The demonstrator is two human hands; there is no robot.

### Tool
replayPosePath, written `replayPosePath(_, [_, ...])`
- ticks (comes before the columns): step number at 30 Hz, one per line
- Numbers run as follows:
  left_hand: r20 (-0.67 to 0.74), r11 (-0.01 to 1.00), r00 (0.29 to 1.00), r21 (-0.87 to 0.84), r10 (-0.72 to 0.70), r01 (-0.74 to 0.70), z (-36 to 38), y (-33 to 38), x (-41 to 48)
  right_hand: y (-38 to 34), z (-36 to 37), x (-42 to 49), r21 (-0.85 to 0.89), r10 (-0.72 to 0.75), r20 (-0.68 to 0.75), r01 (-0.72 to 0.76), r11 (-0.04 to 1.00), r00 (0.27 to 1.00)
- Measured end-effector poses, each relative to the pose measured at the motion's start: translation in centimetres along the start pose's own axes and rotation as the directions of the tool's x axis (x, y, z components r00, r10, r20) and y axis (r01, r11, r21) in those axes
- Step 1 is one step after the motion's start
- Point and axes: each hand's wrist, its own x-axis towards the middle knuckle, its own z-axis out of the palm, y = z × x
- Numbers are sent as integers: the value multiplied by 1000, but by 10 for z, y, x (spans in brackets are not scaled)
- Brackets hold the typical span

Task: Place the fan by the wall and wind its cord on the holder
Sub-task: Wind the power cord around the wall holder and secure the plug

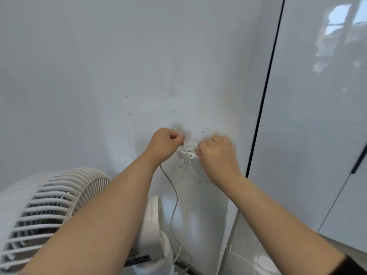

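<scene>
A white fan (45, 211) with a slatted grille stands at the lower left, close to the white wall (119, 76). Its thin white cord (173, 205) runs up the wall to a small white holder (185, 154) fixed there, with loops hanging below it. My left hand (164, 142) pinches the cord just left of the holder. My right hand (217, 155) grips the cord at the holder's right side and covers part of it. A short taut stretch of cord spans between both hands above the holder.
A glossy white cabinet door (317, 116) with a dark edge and a dark handle (359, 157) stands to the right. A round white object (265, 262) lies on the tiled floor at the lower right.
</scene>
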Motion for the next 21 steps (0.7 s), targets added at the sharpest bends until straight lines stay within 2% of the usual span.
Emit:
replayPosePath(1, [7,1000,1000,-19,-2,2,0,0,0,0,-1,-1,23,30,-18,-30,999,999])
replayPosePath(5, [-35,992,996,-91,-86,82,-2,-6,1,13,-10,-6,154,339,-70,-325,933,938])
replayPosePath(8, [-75,992,989,-33,-127,125,-6,-9,2,23,-10,-14,219,417,-144,-382,898,897])
replayPosePath(10, [-85,993,990,-7,-115,114,-6,-7,1,22,-7,-17,197,359,-284,-312,929,889])
replayPosePath(12, [-75,996,993,-14,-87,86,-5,-3,1,11,-6,-14,185,266,-310,-217,958,913])
replayPosePath(16, [-31,998,999,-53,-40,39,-1,3,-1,-8,-2,-5,176,125,-155,-98,980,980])
replayPosePath(18, [-29,996,999,-76,-44,42,-2,4,-3,-8,3,-3,132,81,-115,-65,989,990])
replayPosePath(21, [-27,993,998,-100,-59,56,-5,3,-6,-6,5,-2,173,46,-73,-33,984,996])
